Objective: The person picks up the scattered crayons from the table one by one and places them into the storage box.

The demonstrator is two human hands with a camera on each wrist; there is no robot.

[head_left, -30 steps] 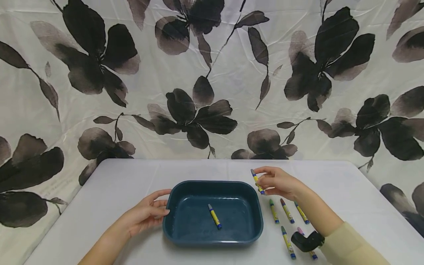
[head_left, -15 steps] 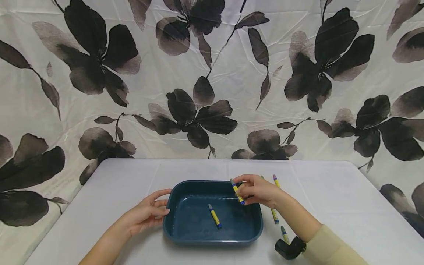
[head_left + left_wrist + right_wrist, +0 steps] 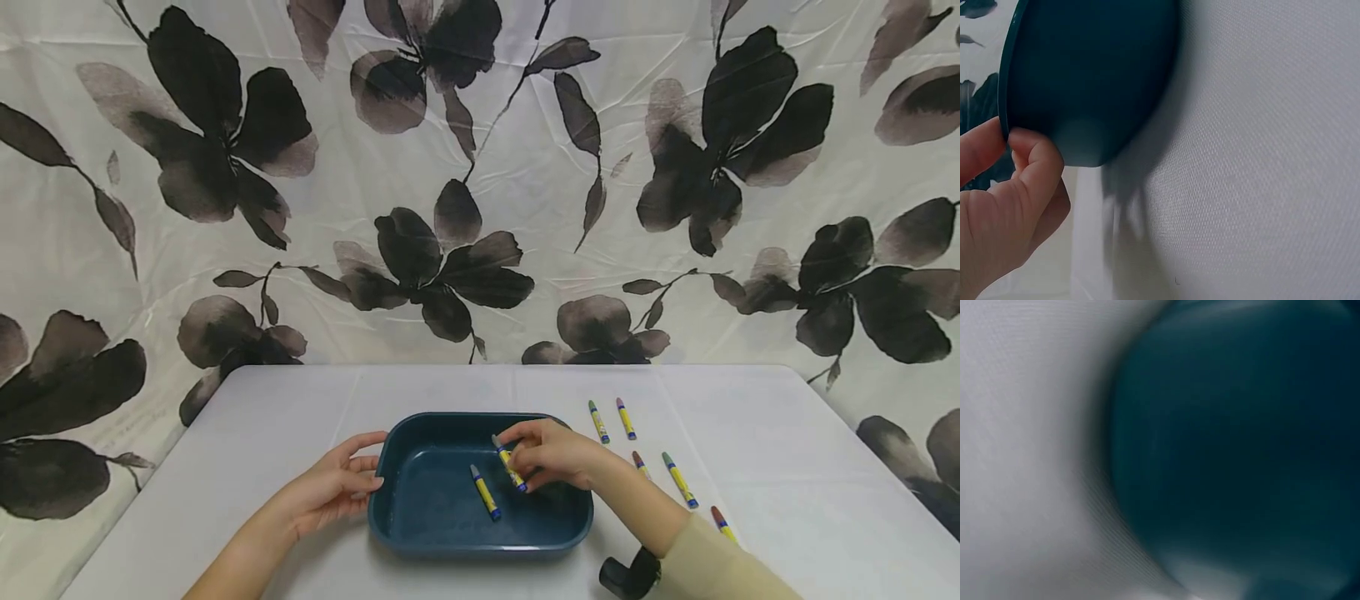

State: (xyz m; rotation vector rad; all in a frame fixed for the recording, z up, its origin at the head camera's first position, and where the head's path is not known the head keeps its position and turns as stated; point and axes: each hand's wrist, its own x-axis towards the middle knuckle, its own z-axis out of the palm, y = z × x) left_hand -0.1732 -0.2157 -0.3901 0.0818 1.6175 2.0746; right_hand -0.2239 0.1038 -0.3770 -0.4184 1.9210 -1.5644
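A dark teal rectangular tray (image 3: 435,533) stands on the white table. My left hand (image 3: 326,483) grips its left end; in the left wrist view, thumb and finger of this hand (image 3: 1016,206) pinch the rim of the tray (image 3: 1091,69). Inside the tray lies one grey-tipped yellow crayon (image 3: 486,493). Over the tray's right half, my right hand (image 3: 558,457) pinches a second grey-tipped yellow crayon (image 3: 503,454), tilted much like the first and just to its right. The right wrist view shows only the tray's outer wall (image 3: 1229,444), blurred, and the tabletop; that hand is out of its frame.
Right of the tray, several crayons lie on the table: a green one (image 3: 598,422), a pinkish one (image 3: 626,418), another green one (image 3: 679,480) and a reddish one (image 3: 722,525). My right forearm partly covers this group. Behind the table hangs a floral cloth (image 3: 337,167).
My right hand has carried the crayon leftward from beyond the tray's right back corner to over its inside. The left hand keeps its hold on the tray, which has stayed put.
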